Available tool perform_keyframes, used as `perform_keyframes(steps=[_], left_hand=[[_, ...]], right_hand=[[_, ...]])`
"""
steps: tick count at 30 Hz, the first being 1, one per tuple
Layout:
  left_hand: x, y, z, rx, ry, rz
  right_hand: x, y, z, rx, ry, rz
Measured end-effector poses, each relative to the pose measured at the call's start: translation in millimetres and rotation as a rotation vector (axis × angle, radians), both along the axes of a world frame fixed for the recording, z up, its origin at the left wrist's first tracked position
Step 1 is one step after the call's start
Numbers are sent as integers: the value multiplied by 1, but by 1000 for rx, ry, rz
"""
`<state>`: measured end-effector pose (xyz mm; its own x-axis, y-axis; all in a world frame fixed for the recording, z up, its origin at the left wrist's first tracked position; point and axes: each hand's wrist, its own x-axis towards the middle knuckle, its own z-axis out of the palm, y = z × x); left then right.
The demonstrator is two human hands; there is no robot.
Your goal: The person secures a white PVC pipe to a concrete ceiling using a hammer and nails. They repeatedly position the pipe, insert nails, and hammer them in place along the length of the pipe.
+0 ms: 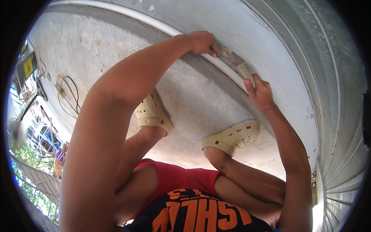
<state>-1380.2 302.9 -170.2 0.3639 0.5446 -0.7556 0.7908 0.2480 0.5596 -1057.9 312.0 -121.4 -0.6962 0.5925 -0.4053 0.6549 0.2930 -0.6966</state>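
My left hand [202, 42] lies across a long white pipe [162, 26], its fingers curled down at the near end of a worn grey-and-tan bar [233, 59]. Whether those fingers grip the bar or the pipe is hard to tell. My right hand [261, 92] is closed on the bar's other, tan end, with the thumb up along the side. The bar lies along the pipe, against or just above it; its exact kind does not show. The pipe runs beside a darker grey strip [216, 71] on the concrete.
My feet, in cream clogs [235, 137], stand on the concrete floor [181, 104]. Corrugated metal sheeting [332, 58] curves along the right. At the left lie a socket box with cables [60, 91] and a black-and-yellow case [28, 66].
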Motion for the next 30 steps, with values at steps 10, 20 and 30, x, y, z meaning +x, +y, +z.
perform_keyframes(steps=[10, 20, 30], left_hand=[[-3, -4, -9, 78, -66, 19], [-3, -4, -10, 79, -30, -24], [-5, -3, -19, 49, -142, 7]], right_hand=[[-13, 8, 7, -59, 4, -51], [-5, 4, 13, -63, -137, 30], [0, -3, -11, 92, -66, 70]])
